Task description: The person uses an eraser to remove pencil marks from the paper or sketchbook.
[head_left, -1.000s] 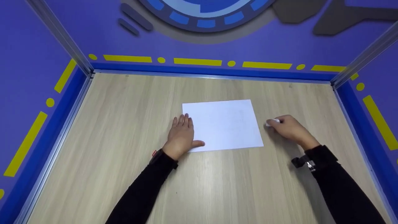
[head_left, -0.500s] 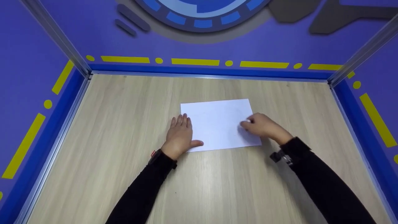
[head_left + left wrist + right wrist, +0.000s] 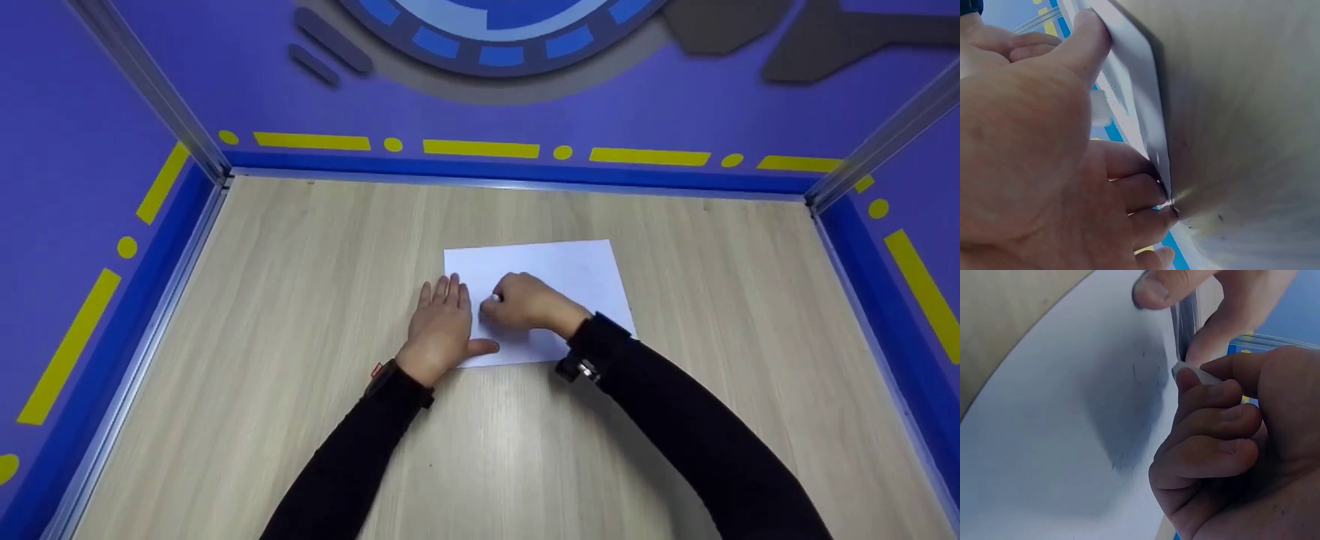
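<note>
A white sheet of paper [image 3: 577, 266] lies on the wooden table. My left hand [image 3: 439, 326] rests flat across its left edge, fingers straight and thumb spread onto the sheet. Over the paper's left part, close beside that thumb, my right hand [image 3: 531, 304] pinches a small white eraser [image 3: 1202, 376] between thumb and index finger. The other fingers of this hand are curled in. In the right wrist view the eraser's grey-smudged tip is right at the paper, and faint dark marks and specks dot the sheet. From the left wrist, the paper's near edge [image 3: 1148, 79] looks slightly lifted.
The wooden tabletop [image 3: 300, 315] extends around the sheet. Purple-blue panels [image 3: 480, 112] with yellow dashes wall it in at the back and both sides, along metal rails. A small camera [image 3: 577, 367] sits on the right wrist.
My right hand has moved left with the eraser, from beside the paper's right edge across the sheet to near the left hand. The left hand and paper have stayed put.
</note>
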Motion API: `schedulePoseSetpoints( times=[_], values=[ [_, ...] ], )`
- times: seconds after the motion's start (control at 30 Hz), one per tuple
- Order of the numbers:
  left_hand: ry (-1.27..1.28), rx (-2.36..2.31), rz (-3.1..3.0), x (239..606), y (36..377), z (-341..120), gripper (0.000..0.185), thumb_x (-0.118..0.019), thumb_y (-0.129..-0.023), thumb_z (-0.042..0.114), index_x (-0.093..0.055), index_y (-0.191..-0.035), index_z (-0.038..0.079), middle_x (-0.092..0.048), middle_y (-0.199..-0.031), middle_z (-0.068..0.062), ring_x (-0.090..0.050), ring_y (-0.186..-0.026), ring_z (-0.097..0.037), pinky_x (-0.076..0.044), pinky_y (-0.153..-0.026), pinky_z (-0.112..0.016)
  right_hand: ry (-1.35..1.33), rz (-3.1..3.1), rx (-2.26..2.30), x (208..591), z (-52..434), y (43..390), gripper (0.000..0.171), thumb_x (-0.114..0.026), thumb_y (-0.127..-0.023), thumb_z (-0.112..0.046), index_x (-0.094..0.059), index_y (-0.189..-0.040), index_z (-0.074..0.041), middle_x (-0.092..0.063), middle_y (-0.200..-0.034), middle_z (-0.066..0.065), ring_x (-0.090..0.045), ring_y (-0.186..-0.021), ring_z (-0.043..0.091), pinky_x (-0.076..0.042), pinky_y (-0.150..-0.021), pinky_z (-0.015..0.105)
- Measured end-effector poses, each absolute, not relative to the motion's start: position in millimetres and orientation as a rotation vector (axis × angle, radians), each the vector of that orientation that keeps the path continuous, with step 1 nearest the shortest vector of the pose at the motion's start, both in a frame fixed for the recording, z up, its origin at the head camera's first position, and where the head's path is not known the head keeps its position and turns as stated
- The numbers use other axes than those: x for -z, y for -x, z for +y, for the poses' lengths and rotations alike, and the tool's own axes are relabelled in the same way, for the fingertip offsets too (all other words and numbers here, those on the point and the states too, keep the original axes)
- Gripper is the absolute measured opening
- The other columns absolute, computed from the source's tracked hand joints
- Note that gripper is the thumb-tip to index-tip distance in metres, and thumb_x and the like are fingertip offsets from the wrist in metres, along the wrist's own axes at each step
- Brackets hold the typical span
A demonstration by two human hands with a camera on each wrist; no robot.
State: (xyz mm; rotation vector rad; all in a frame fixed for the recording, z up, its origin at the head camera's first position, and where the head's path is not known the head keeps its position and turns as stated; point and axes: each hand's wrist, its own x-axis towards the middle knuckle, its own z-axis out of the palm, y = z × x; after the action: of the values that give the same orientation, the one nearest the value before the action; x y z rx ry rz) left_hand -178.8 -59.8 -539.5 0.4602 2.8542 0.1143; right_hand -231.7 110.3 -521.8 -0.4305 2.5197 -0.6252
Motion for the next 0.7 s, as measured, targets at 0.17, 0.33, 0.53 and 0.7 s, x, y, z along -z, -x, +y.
schedulePoseSetpoints(
  times=[0.17,0.33,0.53,0.7],
  values=[
    [-0.469,-0.097,2.854,538.5,179.2,-58.4,0.118,-0.061,-0.077,0.077,-0.027,-0.154,-0.006,-0.023,-0.163,-0.024,-0.021,-0.154,-0.036,-0.014,-0.125,-0.055,0.387,2.534,0.616,527.4,99.7,233.2,0.031,-0.059,-0.089,-0.036,-0.06,-0.064,-0.018,-0.054,-0.061,-0.003,-0.053,-0.059,0.017,-0.042,-0.056,0.031],
    [-0.459,-0.088,2.875,537.5,178.8,-58.0,0.118,-0.061,-0.076,0.078,-0.029,-0.153,-0.006,-0.025,-0.162,-0.024,-0.023,-0.153,-0.036,-0.015,-0.125,-0.055,0.333,2.568,0.598,533.2,97.8,234.4,0.032,-0.06,-0.087,-0.037,-0.061,-0.064,-0.015,-0.052,-0.061,-0.002,-0.051,-0.059,0.019,-0.039,-0.055,0.031],
    [-0.446,-0.087,2.862,538.0,178.5,-56.6,0.118,-0.061,-0.077,0.078,-0.028,-0.153,-0.006,-0.024,-0.163,-0.024,-0.021,-0.154,-0.035,-0.013,-0.125,-0.055,0.29,2.598,0.619,536.7,124.0,233.6,0.035,-0.063,-0.084,-0.038,-0.055,-0.057,-0.017,-0.046,-0.058,-0.006,-0.042,-0.053,0.014,-0.033,-0.05,0.028],
    [-0.433,-0.06,2.84,539.7,179.0,-58.0,0.12,-0.059,-0.077,0.08,-0.025,-0.155,-0.005,-0.021,-0.164,-0.023,-0.018,-0.155,-0.035,-0.011,-0.126,-0.054,0.209,2.593,0.659,537.2,163.2,230.2,0.044,-0.065,-0.081,-0.037,-0.041,-0.049,-0.019,-0.031,-0.048,-0.009,-0.029,-0.045,0.011,-0.023,-0.043,0.028]
  ],
)
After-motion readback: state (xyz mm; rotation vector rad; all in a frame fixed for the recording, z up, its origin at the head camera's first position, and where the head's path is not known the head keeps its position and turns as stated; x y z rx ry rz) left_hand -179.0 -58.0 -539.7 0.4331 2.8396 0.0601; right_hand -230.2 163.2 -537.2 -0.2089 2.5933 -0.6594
